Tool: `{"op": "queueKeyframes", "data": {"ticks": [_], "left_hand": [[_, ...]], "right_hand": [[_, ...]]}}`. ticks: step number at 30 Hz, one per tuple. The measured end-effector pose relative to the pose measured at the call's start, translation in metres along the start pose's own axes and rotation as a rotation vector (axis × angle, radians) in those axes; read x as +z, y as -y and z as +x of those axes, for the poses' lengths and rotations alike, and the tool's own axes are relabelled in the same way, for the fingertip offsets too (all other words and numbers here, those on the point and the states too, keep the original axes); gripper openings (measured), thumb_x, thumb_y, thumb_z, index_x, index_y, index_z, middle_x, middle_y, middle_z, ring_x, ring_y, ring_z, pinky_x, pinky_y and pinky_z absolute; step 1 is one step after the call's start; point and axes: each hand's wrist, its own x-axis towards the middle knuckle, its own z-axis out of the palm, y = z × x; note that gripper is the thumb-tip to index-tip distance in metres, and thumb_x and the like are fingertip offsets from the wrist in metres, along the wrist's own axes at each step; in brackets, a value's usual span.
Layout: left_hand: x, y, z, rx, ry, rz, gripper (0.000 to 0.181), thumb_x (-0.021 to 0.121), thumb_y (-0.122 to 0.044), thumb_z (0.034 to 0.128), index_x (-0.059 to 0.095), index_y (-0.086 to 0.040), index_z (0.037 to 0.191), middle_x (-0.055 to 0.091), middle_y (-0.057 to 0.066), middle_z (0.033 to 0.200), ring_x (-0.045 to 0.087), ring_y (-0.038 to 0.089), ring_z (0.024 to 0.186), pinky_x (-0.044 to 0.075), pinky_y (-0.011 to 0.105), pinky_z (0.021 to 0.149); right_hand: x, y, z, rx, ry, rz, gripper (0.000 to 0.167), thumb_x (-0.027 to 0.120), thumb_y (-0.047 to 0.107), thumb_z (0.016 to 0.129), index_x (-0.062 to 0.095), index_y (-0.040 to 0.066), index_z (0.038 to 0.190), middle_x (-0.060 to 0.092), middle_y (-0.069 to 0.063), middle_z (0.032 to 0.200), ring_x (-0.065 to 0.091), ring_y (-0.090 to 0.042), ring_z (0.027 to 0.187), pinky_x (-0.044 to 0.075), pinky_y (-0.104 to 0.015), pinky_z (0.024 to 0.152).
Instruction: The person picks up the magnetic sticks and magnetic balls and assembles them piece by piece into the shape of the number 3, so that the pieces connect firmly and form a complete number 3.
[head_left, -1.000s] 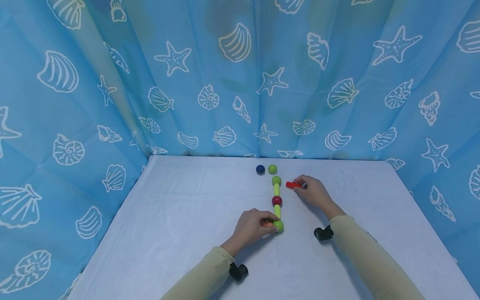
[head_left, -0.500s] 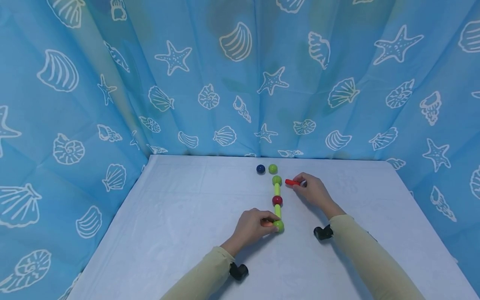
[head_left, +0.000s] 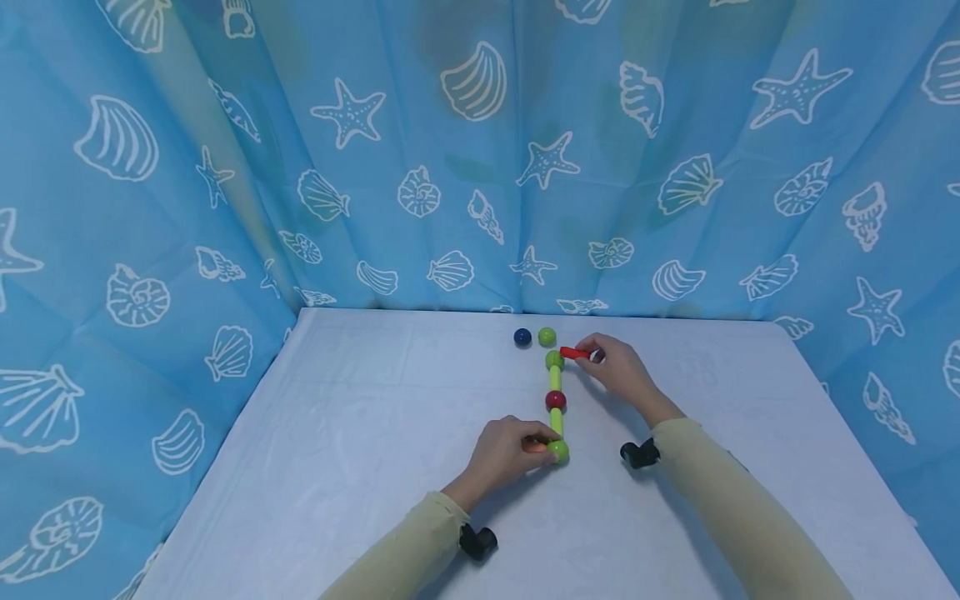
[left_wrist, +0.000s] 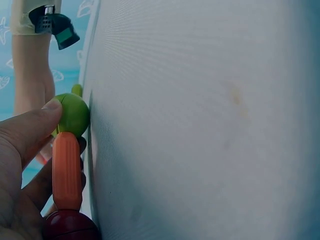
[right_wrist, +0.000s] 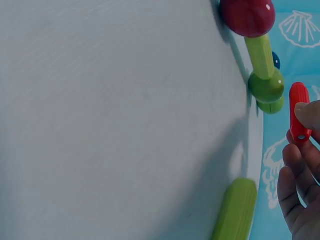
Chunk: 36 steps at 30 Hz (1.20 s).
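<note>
A chain stands in line on the table: green ball (head_left: 554, 360), yellow-green rod (head_left: 555, 379), red ball (head_left: 556, 401), another rod (head_left: 557, 421) and near green ball (head_left: 558, 452). My left hand (head_left: 501, 457) holds that near ball, thumb on it in the left wrist view; an orange rod (left_wrist: 66, 172) runs from it to a dark red ball (left_wrist: 71, 227). My right hand (head_left: 621, 371) pinches a red rod (head_left: 574, 353), its tip close beside the far green ball; contact cannot be told. Thumb and fingers grip the red rod (right_wrist: 299, 107) in the right wrist view.
Behind the chain lie a dark blue ball (head_left: 522, 337) and a loose green ball (head_left: 547, 337). A green rod (right_wrist: 236, 210) lies low in the right wrist view. The white table (head_left: 360, 400) ends at a blue shell-patterned curtain (head_left: 420, 125).
My right hand has moved left and away from me, bringing the red rod close to the far green ball. My left hand keeps its hold on the near ball.
</note>
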Motion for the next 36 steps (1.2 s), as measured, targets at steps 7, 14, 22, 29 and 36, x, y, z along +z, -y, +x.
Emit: {"op": "queueKeyframes", "data": {"ticks": [7,14,22,29,36], "left_hand": [[0.001,0.0,0.0,0.005,-0.004,-0.004,0.027,0.084,-0.031,0.0852,0.079,-0.031,0.112,0.061,-0.018,0.084,0.049,0.004,0.078,0.043,0.019,0.069],[0.002,0.003,0.001,-0.005,0.004,-0.009,0.027,0.084,-0.032,0.0857,0.078,-0.032,0.112,0.06,-0.018,0.084,0.049,0.003,0.079,0.043,0.019,0.07],[0.001,0.002,0.0,0.007,-0.002,-0.008,0.027,0.083,-0.032,0.0859,0.078,-0.033,0.112,0.062,-0.018,0.088,0.049,0.002,0.081,0.043,0.019,0.071],[0.002,0.004,0.001,0.021,-0.006,-0.007,0.026,0.083,-0.032,0.0867,0.078,-0.032,0.112,0.063,-0.019,0.087,0.05,0.002,0.08,0.043,0.019,0.071],[0.001,0.004,0.0,0.044,-0.017,-0.01,0.025,0.083,-0.03,0.0869,0.078,-0.032,0.112,0.064,-0.019,0.087,0.05,0.002,0.079,0.042,0.019,0.071]], "right_hand": [[0.006,0.013,0.007,-0.028,0.007,0.002,0.026,0.072,0.02,0.096,0.064,0.014,0.12,0.065,-0.007,0.111,0.056,-0.026,0.099,0.053,-0.036,0.079],[0.016,0.028,0.016,-0.056,0.013,-0.014,0.025,0.074,0.021,0.094,0.065,0.015,0.117,0.063,-0.008,0.112,0.055,-0.028,0.105,0.052,-0.041,0.086],[0.029,0.037,0.025,-0.061,0.026,-0.038,0.025,0.075,0.02,0.093,0.068,0.02,0.118,0.061,-0.008,0.119,0.052,-0.03,0.114,0.05,-0.047,0.096],[0.033,0.043,0.026,-0.029,0.064,-0.005,0.027,0.074,0.021,0.094,0.068,0.018,0.12,0.06,-0.01,0.125,0.05,-0.032,0.122,0.046,-0.051,0.102],[0.041,0.041,0.031,-0.019,0.073,0.007,0.027,0.074,0.022,0.095,0.068,0.02,0.121,0.06,-0.01,0.126,0.05,-0.031,0.122,0.047,-0.05,0.102]]}}
